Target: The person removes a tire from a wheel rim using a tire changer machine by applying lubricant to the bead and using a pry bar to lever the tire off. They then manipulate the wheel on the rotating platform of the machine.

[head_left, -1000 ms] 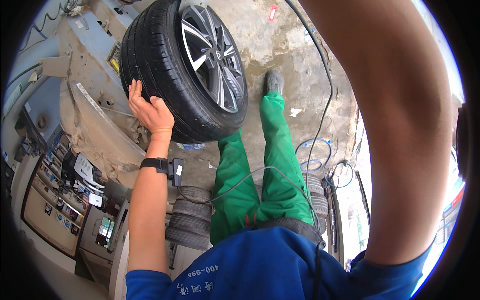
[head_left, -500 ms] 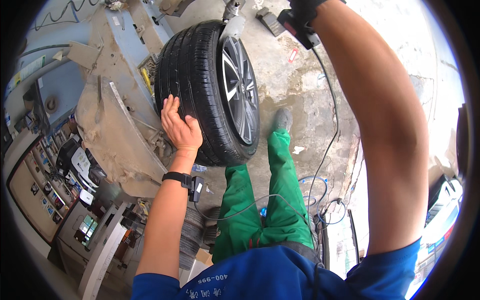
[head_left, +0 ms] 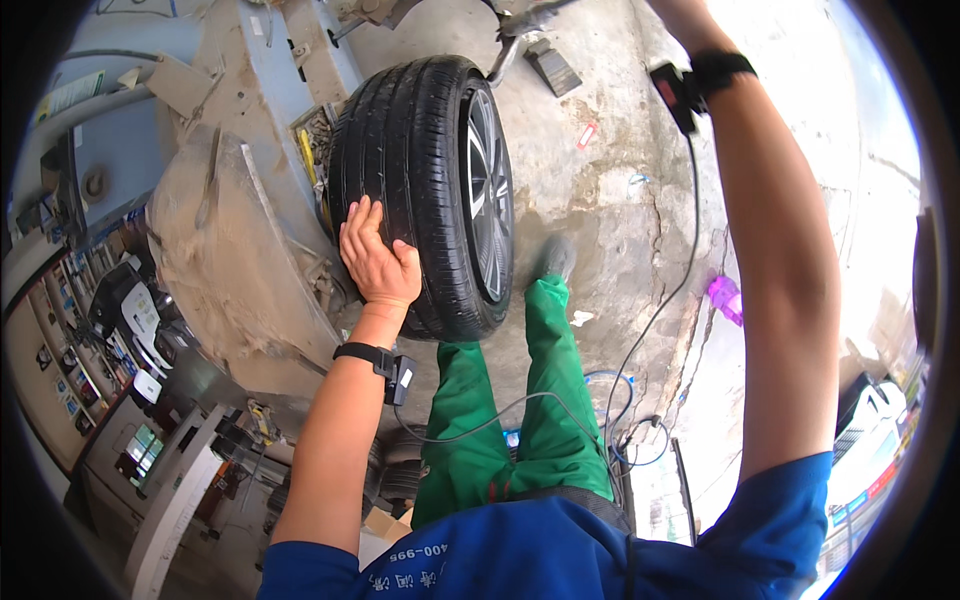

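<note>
A black tyre (head_left: 400, 190) on a grey and silver alloy rim (head_left: 487, 190) stands upright in front of me. My left hand (head_left: 381, 255) lies open against the tread on its left side, the thumb apart from the fingers. My right hand (head_left: 682, 20) is raised at the top edge, away from the tyre. Its fingers are cut off by the frame, so what it holds, if anything, is hidden. A metal arm with a curved end (head_left: 506, 50) sits by the tyre's top right.
Left of the tyre stands a blue-grey machine with a dusty, curved plate (head_left: 225, 230). A dark pedal-like block (head_left: 553, 68) sits on the concrete floor (head_left: 620, 230). A thin cable (head_left: 668, 300) hangs from my right wrist. A purple object (head_left: 725, 298) lies at right.
The metal piece at the rim's top edge has shifted right, off the wheel. My right hand has moved right. My left hand stays on the tread.
</note>
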